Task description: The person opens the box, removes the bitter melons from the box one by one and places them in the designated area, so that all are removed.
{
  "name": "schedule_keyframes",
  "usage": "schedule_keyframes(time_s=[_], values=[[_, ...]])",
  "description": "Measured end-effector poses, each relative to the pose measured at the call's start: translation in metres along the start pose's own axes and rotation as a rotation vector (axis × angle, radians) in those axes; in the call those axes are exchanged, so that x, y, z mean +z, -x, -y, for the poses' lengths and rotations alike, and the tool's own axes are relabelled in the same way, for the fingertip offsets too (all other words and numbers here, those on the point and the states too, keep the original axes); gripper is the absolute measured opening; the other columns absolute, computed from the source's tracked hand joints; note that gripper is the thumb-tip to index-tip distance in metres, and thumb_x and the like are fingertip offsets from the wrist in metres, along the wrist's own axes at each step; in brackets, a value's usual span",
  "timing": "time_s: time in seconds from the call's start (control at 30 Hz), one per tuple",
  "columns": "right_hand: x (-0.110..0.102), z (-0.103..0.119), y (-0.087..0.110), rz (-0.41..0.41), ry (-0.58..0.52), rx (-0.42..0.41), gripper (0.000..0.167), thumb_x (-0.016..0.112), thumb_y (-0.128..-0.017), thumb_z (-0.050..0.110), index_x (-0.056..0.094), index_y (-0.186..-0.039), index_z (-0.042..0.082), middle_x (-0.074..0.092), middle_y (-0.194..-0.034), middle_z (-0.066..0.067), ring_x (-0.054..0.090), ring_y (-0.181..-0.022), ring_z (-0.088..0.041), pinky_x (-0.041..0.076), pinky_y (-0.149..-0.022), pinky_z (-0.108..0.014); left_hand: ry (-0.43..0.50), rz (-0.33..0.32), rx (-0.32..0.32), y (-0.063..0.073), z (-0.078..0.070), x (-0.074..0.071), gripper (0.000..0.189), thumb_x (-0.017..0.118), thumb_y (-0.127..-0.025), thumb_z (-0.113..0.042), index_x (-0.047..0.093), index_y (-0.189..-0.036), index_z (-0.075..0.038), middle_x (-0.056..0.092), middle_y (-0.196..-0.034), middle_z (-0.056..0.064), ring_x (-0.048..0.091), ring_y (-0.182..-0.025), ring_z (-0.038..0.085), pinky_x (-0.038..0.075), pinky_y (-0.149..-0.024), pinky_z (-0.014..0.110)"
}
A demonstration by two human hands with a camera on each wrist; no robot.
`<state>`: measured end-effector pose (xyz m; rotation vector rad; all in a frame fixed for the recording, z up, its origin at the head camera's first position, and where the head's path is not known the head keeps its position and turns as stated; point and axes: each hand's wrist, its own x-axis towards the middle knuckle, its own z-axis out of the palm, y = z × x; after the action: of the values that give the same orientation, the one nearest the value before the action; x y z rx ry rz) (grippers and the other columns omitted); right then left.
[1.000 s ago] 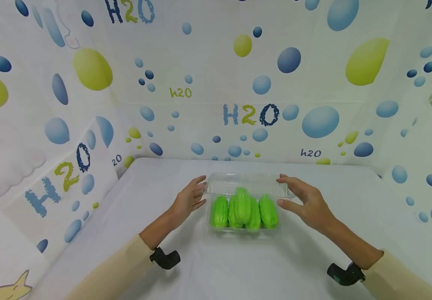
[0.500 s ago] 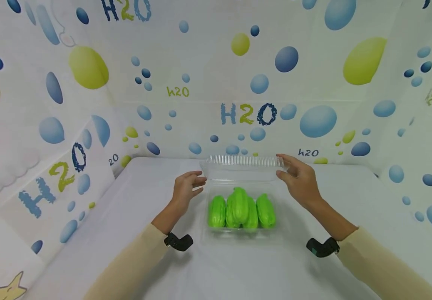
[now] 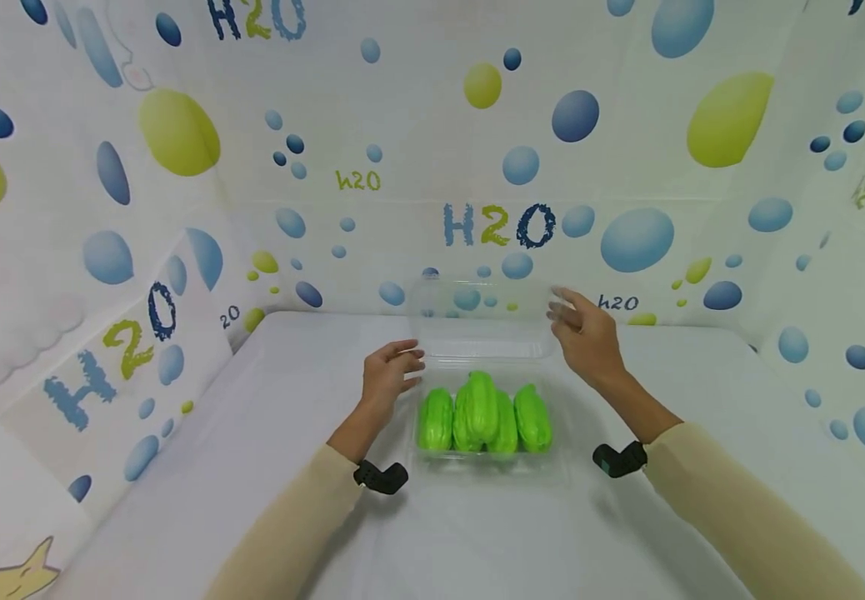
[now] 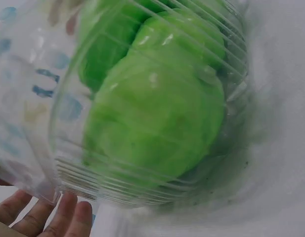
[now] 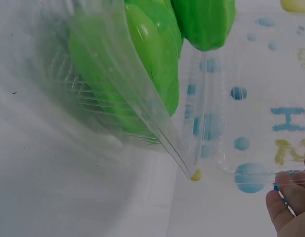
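A clear plastic clamshell box [image 3: 492,465] stands on the white tabletop with its lid [image 3: 477,337] raised at the back. Several glossy green, elongated, gourd-like pieces [image 3: 482,412] with ribbed sides lie inside, one on top of the others. My left hand [image 3: 387,377] is at the box's back left corner, fingers loosely extended against the edge near the hinge. At the lid's right edge, my right hand [image 3: 590,337] pinches the thin plastic with its fingertips. In the right wrist view, fingers [image 5: 288,192] overlap the lid's rim, seen partly through the plastic.
White cloth [image 3: 492,533] covers the table. Behind it hangs a white backdrop [image 3: 417,125] printed with blue and green drops and "H2O" lettering. A black wrist camera [image 3: 382,477] sits on the left wrist and another camera [image 3: 620,459] on the right wrist.
The lid has swung up and back, away from the green pieces. My right hand has risen with its edge and moved away from me; my left hand has shifted slightly farther back.
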<state>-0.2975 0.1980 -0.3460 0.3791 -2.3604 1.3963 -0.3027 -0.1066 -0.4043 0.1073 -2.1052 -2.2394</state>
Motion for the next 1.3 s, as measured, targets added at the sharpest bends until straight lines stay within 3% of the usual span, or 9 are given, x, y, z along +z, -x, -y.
schedule_keyframes(time_s=[0.37,0.57,0.87,1.03,1.3], values=[[0.005,-0.014,-0.012,0.028,-0.012,0.057,0.047,0.053,-0.103,0.004,0.046,-0.149,0.003,0.058,-0.142,-0.020,0.060,-0.128,-0.031,0.051,-0.104,-0.043,0.023,0.028,0.068,0.003,0.017,0.002,0.053,0.057,-0.094,0.008,0.052,-0.146,-0.001,0.063,-0.138,0.018,0.066,-0.119,0.032,0.059,-0.091,0.032],[0.008,-0.031,-0.015,0.036,-0.004,0.103,0.047,0.055,-0.103,0.005,0.046,-0.148,0.000,0.058,-0.143,-0.020,0.060,-0.129,-0.031,0.051,-0.104,-0.040,0.018,0.002,0.108,0.005,0.023,0.007,0.050,0.058,-0.095,0.004,0.052,-0.145,0.001,0.063,-0.137,0.019,0.069,-0.114,0.031,0.059,-0.088,0.028],[0.014,-0.045,-0.017,0.081,0.009,0.180,0.051,0.054,-0.104,0.007,0.040,-0.152,-0.001,0.055,-0.145,-0.021,0.060,-0.129,-0.033,0.052,-0.103,-0.040,0.008,-0.027,0.114,0.010,0.026,0.013,0.047,0.056,-0.095,0.002,0.053,-0.142,0.004,0.061,-0.136,0.021,0.069,-0.111,0.031,0.057,-0.096,0.035],[0.020,-0.049,-0.020,0.095,0.020,0.226,0.053,0.054,-0.104,0.008,0.038,-0.154,0.000,0.052,-0.148,-0.021,0.059,-0.130,-0.032,0.049,-0.106,-0.044,0.023,-0.034,0.119,0.007,0.028,0.014,0.049,0.053,-0.093,0.003,0.052,-0.142,0.007,0.062,-0.133,0.022,0.070,-0.107,0.031,0.058,-0.089,0.028],[0.023,-0.057,-0.017,0.120,-0.066,0.347,0.055,0.056,-0.103,0.008,0.037,-0.154,-0.002,0.049,-0.151,-0.021,0.056,-0.133,-0.033,0.050,-0.105,-0.040,0.102,-0.020,0.113,0.004,0.030,0.011,0.046,0.051,-0.092,0.007,0.054,-0.139,0.011,0.063,-0.128,0.027,0.073,-0.092,0.019,0.060,-0.079,0.025]])
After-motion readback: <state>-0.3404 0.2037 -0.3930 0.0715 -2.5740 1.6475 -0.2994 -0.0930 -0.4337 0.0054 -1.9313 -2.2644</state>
